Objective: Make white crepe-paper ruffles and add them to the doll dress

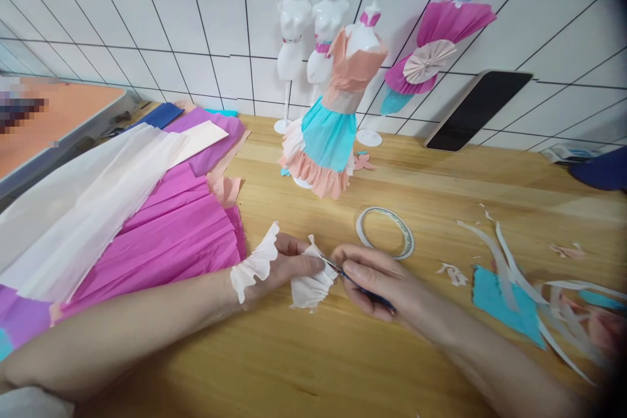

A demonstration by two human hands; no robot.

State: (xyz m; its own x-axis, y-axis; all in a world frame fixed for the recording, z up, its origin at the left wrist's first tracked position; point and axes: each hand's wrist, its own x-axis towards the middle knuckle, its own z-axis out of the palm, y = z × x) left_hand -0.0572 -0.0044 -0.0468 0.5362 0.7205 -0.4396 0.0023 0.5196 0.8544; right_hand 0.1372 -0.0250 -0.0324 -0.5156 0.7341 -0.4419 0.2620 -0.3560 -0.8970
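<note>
- Left hand (281, 271), lower centre of the frame: pinched a crinkled white piece (311, 287) between thumb and fingers.
- White ruffle (257, 261): lay across the left wrist.
- Right hand (372, 281): closed around a dark blue tool (367, 292), its metal tip at the white piece's upper right edge; tool type unclear.
- Tape roll (408, 241): flat on the bench (220, 366), just beyond the right hand.
- Dressed form (330, 130): upper centre, peach and turquoise.
- Magenta sheet (181, 228): left, partly under white sheets (98, 209).
- Turquoise scrap (504, 307): lower right, among pale strips.
</note>
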